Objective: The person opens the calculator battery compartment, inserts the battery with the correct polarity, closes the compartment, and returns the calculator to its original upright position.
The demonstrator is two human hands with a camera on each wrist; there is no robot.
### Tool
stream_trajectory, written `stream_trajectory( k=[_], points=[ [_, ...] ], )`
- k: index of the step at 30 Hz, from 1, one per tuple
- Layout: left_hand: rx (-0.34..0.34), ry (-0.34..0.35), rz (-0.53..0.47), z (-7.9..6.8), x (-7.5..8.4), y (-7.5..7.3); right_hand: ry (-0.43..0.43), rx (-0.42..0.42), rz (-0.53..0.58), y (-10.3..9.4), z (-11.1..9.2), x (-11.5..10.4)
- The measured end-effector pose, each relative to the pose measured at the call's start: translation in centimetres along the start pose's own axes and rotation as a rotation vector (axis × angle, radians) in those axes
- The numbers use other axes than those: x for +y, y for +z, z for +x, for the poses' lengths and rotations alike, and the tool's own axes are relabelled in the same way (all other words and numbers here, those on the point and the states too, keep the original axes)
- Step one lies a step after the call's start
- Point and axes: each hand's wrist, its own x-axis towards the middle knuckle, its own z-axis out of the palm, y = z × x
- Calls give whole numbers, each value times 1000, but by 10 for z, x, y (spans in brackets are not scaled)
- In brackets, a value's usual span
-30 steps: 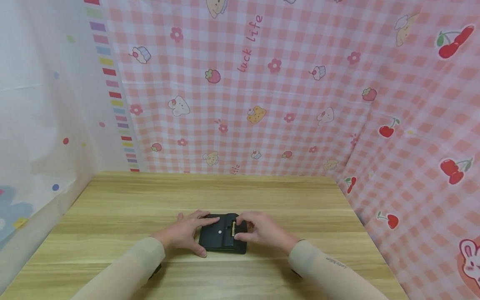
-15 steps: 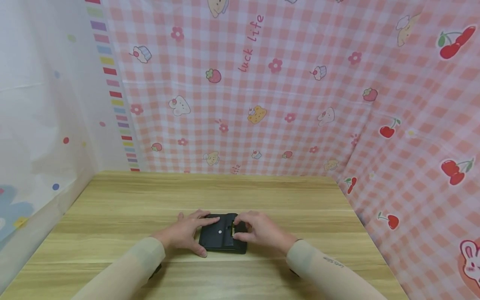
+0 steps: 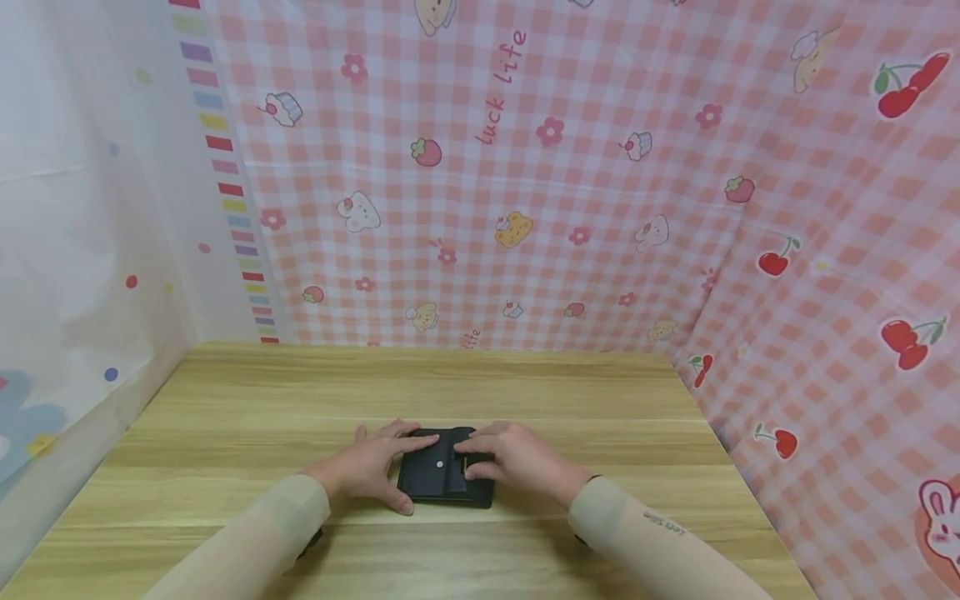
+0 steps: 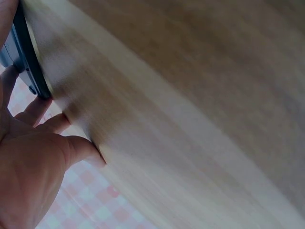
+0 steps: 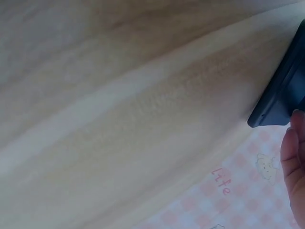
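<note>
A flat black device [image 3: 424, 479] lies on the wooden table with its back side up, showing a small white round spot and a raised band across it. In that band is a small battery compartment, where a yellowish battery [image 3: 465, 464] shows as a thin strip. My left hand [image 3: 367, 468] rests spread on the device's left side, thumb at the near edge. Bent over the compartment, my right hand [image 3: 525, 460] holds the battery between thumb and fingers, which hide most of it. In the right wrist view, fingers [image 5: 298, 129] touch the device [image 5: 279, 102] at the frame's edge.
The wooden table [image 3: 300, 383] reaches back to a pink checked cloth [image 3: 480, 192] with printed cartoon figures. Another checked cloth [image 3: 847, 350] hangs on the right, and a white cloth [image 3: 75, 208] on the left.
My right hand has shifted slightly left, its fingers reaching further over the compartment, and less of the battery shows. My left hand and the device have stayed still.
</note>
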Motion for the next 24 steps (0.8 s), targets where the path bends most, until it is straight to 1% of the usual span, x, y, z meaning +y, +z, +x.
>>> stream_trajectory(
  k=[6, 9, 18, 24],
  points=[
    [-6, 3, -11, 0, -1, 0, -2, -33, -87, 1, 1, 1],
    [-8, 8, -12, 0, -1, 0, 8, -53, -108, 2, 2, 0],
    [-6, 8, -24, 0, 1, 0, 37, -69, -116, 2, 3, -2],
    [6, 11, -14, 1, -1, 1, 19, -67, -129, 3, 3, 0]
  ],
)
